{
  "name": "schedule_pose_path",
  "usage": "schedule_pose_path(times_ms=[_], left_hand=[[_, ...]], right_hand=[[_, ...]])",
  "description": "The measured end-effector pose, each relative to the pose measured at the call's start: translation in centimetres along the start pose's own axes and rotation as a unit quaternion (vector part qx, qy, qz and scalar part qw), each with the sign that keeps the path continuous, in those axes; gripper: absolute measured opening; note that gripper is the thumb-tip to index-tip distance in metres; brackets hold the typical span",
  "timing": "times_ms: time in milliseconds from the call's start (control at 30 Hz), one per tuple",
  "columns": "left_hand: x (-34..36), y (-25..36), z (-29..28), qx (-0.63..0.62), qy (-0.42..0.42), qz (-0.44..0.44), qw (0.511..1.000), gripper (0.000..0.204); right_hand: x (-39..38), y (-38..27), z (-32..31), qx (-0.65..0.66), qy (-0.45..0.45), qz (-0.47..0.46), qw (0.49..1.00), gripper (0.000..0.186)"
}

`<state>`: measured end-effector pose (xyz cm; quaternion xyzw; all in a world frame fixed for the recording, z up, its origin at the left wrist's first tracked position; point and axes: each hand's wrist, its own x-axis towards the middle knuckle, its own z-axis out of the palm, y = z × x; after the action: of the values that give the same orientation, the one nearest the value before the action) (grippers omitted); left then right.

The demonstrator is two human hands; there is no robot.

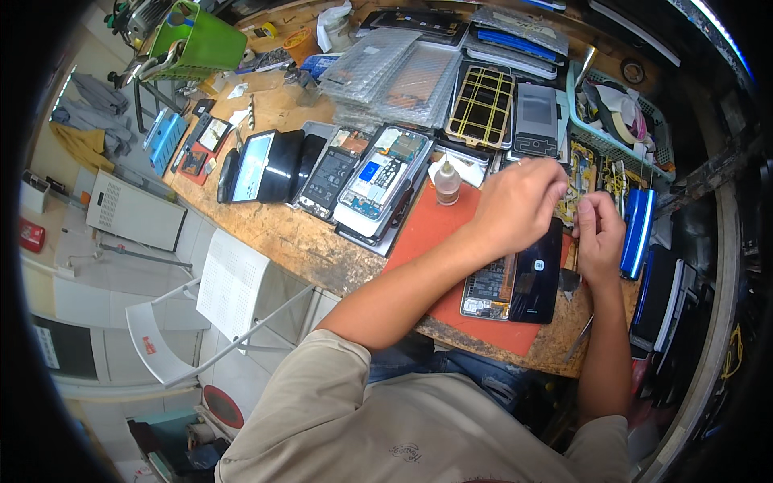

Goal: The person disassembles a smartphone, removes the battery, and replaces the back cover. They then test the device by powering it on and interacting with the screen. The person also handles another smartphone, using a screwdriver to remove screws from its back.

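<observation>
My left hand (522,206) is raised over the far end of an opened phone (485,283), fingers curled together. Anything they pinch is too small or hidden to make out. Close by on the right, my right hand (601,240) is also closed, thumb against the bent fingers, and its contents cannot be made out. Below both hands the phone's battery and inner parts show, and a glossy black back cover (535,278) lies along its right side. They rest on an orange-red mat (439,233). A small dropper bottle (447,183) stands left of my left hand.
Left of the mat lie opened phones (385,173) and a lit phone (254,165). Bubble-wrapped sheets (394,76) are stacked behind. A teal basket (616,121) stands far right, a shiny blue object (638,233) below it. A white folding chair (229,286) stands left of the wooden bench.
</observation>
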<state>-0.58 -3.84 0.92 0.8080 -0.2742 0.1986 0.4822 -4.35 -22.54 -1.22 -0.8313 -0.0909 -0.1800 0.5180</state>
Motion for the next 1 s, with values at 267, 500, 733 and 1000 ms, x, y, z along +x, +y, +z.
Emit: schedule_pose_path(times_ms=[267, 500, 733, 1000], left_hand=[[0.8, -1.5, -0.6, 0.013, 0.035, -0.079, 0.996, 0.027], [-0.2, -1.4, 1.0, 0.039, 0.038, 0.013, 0.998, 0.008], [-0.3, -1.9, 1.3, 0.096, 0.072, 0.052, 0.992, 0.015], [0.2, -0.3, -0.1, 0.088, 0.142, 0.126, 0.978, 0.017]], right_hand=[[1.2, 1.6, -1.7, 0.032, 0.092, 0.046, 0.994, 0.030], [1.2, 2.1, -1.9, -0.048, 0.091, 0.002, 0.995, 0.033], [1.5, 2.4, -1.0, -0.098, 0.110, -0.042, 0.988, 0.016], [1.4, 2.7, -1.1, -0.164, 0.166, -0.074, 0.970, 0.033]])
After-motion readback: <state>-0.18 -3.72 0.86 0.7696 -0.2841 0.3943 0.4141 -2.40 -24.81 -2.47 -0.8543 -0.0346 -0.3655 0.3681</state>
